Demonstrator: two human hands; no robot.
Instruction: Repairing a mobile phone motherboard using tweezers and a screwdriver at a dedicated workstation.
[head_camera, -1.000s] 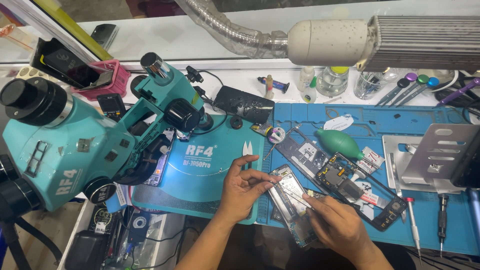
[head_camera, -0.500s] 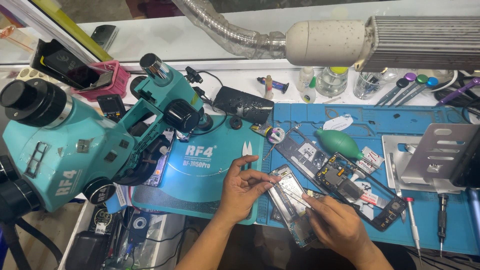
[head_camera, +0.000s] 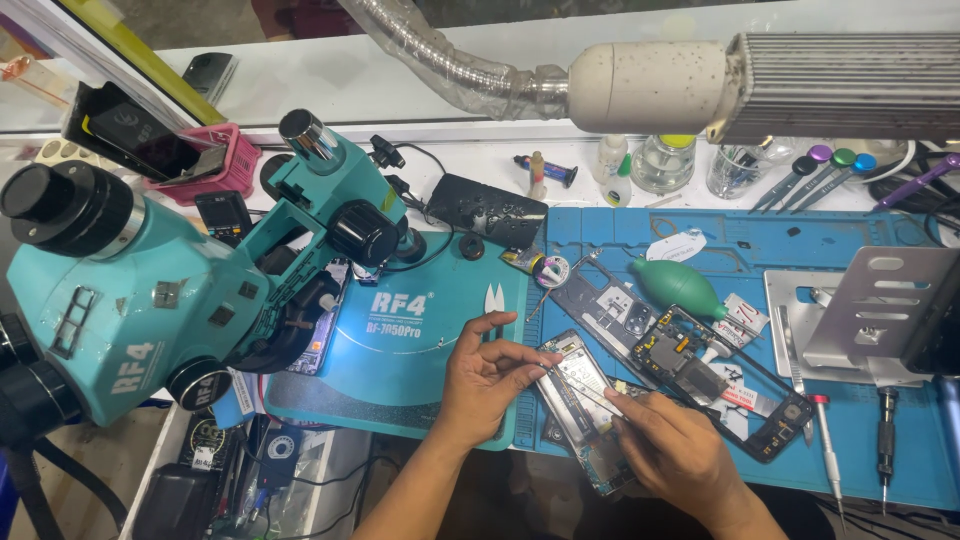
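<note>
— What fills the bench, biggest first?

— The teal microscope (head_camera: 170, 290) takes the whole left side, its round base plate (head_camera: 400, 350) spreading toward the middle. Right of that lies the blue work mat (head_camera: 900, 440), with a grey metal stand (head_camera: 870, 310) at its far right edge.

— And where is the thing being worked on?

— The opened phone (head_camera: 580, 405) lies on the mat's near left part, just beside the base plate's edge. Its long axis runs on a slant, far end up-left, near end down-right (toward the person's right wrist).

— Which hand is nearer to it?

— Both touch it. The left hand (head_camera: 485, 385) comes in from the left, mostly over the base plate, fingers curled with the tips pinching the phone's upper left edge. The right hand (head_camera: 670, 455) sits over the lower right part, closed around a thin tool (head_camera: 585, 392) whose tip points up-left across the phone's inside.

— So the tool runs along the phone?

— Roughly along its long axis, yes. I cannot tell what the tip rests on.

— Anything smaller nearby?

— A second, dark phone frame (head_camera: 720, 385) lies parallel just to the right, a green rubber blower (head_camera: 675, 285) beyond it, and a red-collared screwdriver (head_camera: 825, 450) lies near the stand.
</note>
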